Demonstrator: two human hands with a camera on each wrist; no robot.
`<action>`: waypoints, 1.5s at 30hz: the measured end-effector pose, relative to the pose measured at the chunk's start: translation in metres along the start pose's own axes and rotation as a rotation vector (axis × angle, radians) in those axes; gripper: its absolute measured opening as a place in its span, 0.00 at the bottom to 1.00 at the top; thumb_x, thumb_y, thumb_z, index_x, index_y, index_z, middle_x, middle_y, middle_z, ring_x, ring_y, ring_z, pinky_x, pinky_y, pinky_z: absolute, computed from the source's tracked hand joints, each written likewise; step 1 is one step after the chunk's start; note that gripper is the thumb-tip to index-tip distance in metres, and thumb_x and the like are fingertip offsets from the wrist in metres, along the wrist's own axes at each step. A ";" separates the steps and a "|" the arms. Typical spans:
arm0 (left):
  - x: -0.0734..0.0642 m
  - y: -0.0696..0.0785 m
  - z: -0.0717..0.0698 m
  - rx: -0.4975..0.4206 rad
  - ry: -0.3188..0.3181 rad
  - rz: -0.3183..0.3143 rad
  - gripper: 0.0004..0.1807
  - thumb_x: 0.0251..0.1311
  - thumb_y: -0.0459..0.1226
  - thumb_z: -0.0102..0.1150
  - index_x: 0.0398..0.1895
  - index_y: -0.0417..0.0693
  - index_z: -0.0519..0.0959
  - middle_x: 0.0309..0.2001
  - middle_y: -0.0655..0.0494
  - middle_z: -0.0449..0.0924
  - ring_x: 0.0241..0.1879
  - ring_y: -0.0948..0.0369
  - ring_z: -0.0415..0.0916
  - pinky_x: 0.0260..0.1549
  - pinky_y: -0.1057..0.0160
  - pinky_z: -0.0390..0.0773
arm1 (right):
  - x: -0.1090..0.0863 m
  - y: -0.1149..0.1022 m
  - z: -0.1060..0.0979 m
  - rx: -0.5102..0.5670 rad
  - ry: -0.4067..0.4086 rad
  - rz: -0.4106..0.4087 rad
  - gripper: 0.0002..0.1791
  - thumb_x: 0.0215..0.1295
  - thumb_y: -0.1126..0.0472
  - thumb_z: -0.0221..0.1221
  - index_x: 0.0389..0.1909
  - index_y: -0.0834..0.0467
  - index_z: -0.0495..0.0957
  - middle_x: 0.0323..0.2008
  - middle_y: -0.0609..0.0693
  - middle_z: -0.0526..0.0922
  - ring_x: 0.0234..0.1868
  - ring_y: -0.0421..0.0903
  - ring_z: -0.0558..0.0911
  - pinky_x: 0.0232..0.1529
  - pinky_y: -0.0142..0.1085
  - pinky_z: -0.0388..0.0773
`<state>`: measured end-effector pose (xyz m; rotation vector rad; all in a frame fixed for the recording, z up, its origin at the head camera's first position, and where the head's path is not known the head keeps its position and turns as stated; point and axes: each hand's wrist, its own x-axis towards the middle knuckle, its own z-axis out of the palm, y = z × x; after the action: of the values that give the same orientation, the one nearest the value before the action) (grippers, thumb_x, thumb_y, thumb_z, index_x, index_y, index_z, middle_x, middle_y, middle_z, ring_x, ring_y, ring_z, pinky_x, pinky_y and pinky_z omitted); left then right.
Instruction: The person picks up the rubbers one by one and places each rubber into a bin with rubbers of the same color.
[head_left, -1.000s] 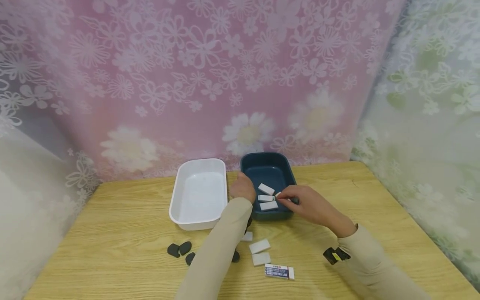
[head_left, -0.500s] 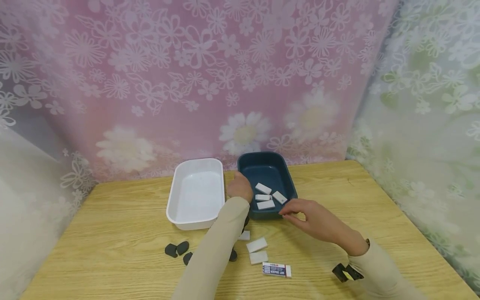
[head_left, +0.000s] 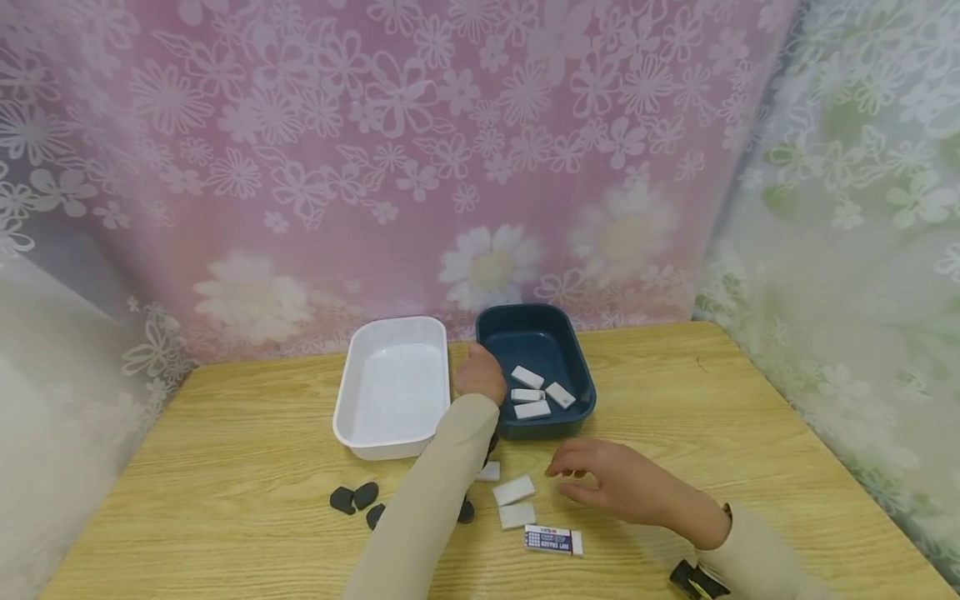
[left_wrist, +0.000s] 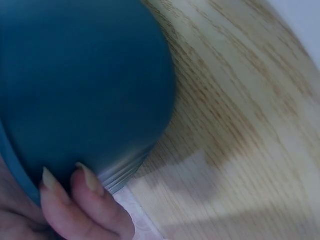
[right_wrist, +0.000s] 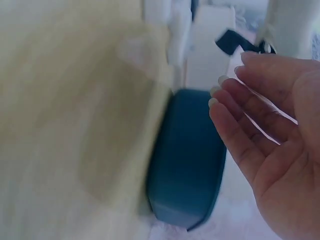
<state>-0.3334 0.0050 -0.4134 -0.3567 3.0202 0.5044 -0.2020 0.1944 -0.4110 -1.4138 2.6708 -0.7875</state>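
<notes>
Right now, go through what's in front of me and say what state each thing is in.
Left grip, holding the blue tub by its edge
Right grip, empty, relaxed over the table
Blue tub, upright, four white erasers visible inside
White tub, upright, uncovered
Printed eraser, wrapped, lying flat
Three bare erasers, on the table, one partly hidden
Black pieces, loose, some partly hidden

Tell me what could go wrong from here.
The right hand holds nothing near two white blocks lying close together; picking up one might nudge the other. The left sleeve crosses between dark pieces, so moving that arm could brush them. The left hand grips the dark blue tray; a tug might shift the loose blocks inside.
</notes>
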 end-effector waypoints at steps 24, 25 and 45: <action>0.000 0.001 0.000 0.013 -0.004 0.002 0.30 0.59 0.40 0.62 0.60 0.35 0.63 0.35 0.45 0.83 0.30 0.55 0.82 0.21 0.59 0.79 | -0.001 -0.031 0.028 -0.064 -0.270 0.214 0.09 0.57 0.57 0.68 0.38 0.51 0.80 0.34 0.36 0.73 0.32 0.30 0.69 0.34 0.30 0.73; 0.000 0.001 -0.001 0.012 -0.005 0.003 0.30 0.59 0.40 0.62 0.60 0.35 0.63 0.35 0.45 0.83 0.30 0.55 0.82 0.21 0.59 0.79 | -0.001 -0.032 0.029 -0.073 -0.268 0.207 0.09 0.57 0.58 0.67 0.37 0.51 0.80 0.34 0.36 0.73 0.32 0.30 0.69 0.34 0.30 0.73; -0.005 0.001 -0.005 0.007 0.001 -0.009 0.29 0.58 0.39 0.63 0.59 0.36 0.65 0.34 0.45 0.83 0.30 0.55 0.81 0.22 0.59 0.80 | -0.006 -0.031 0.028 -0.051 -0.248 0.194 0.11 0.59 0.58 0.66 0.43 0.53 0.84 0.35 0.35 0.74 0.32 0.29 0.70 0.33 0.28 0.73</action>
<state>-0.3291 0.0049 -0.4079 -0.3696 3.0195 0.4923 -0.1676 0.1726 -0.4235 -1.1514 2.5989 -0.4963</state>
